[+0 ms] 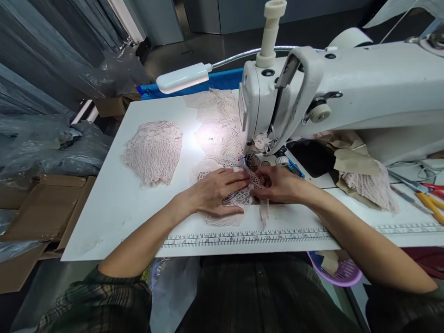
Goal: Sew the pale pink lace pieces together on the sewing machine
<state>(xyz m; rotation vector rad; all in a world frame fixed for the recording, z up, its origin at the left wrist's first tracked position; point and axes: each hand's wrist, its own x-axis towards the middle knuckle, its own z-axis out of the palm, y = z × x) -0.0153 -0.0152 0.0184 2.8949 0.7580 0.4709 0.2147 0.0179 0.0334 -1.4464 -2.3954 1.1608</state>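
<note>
My left hand [225,187] lies flat, fingers stretched out, on a pale pink lace piece [239,198] in front of the sewing machine [258,101]. Close by on the right, my right hand [274,182] pinches a narrow pink lace trim [254,178] between thumb and fingers. The trim runs up toward the presser foot area [252,159], and a loose end hangs down toward the table edge. Whether the needle is in the fabric cannot be made out. Behind my left hand, more joined lace pieces [220,134] stretch away across the table.
A stack of pink lace [154,150] lies on the white table [138,217] at left. A lit lamp [183,77] hangs above. Right of the machine are a dark phone-like slab [310,157], fabric scraps [357,162] and yellow-handled scissors [430,203]. A ruler strip [243,237] lines the front edge.
</note>
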